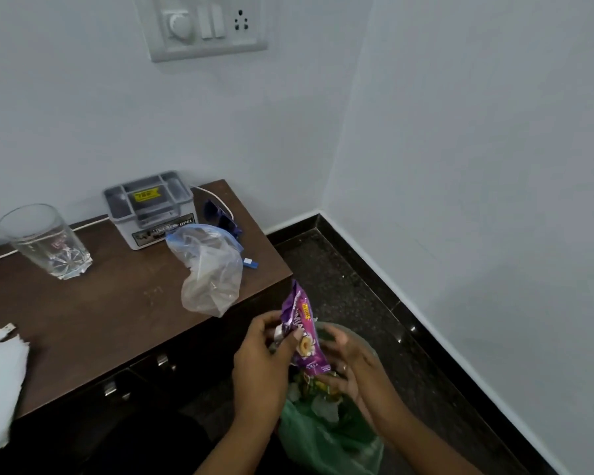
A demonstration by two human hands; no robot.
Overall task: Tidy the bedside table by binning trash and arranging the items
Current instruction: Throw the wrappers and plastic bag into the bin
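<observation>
A purple snack wrapper (pixel 301 329) hangs upright just above a bin lined with a green bag (pixel 326 437), off the right end of the dark wooden bedside table (pixel 117 313). My left hand (pixel 264 361) pinches the wrapper's left side with curled fingers and thumb. To the wrapper's right, my right hand (pixel 350 365) hovers over the bin with fingers loosely spread, close to the wrapper's lower end. Trash fills the bin below them.
On the table stand an empty drinking glass (pixel 45 240), a grey lidded box (pixel 151 209), a clear zip bag (pixel 210 269) and small blue items (pixel 222 217). White paper (pixel 0 382) lies at the left edge. Walls meet at a corner on the right.
</observation>
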